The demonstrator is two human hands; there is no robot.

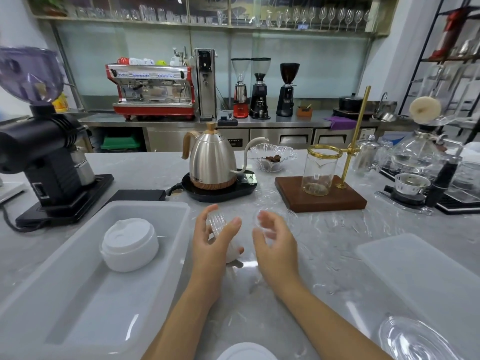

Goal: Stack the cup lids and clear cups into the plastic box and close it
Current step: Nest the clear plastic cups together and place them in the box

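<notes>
Two bare forearms enter from the bottom edge, each uncovered from elbow to wrist, with no sleeve, cuff or glove on them. The left hand (pixel 215 240) and the right hand (pixel 275 242) are bare too: no ring, watch, bracelet or strap shows. The fingernails are short and plain, without polish.

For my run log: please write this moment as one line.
left hand: holds stack of clear cups | right hand: holds clear lid | plastic box: open, white lids inside
</notes>
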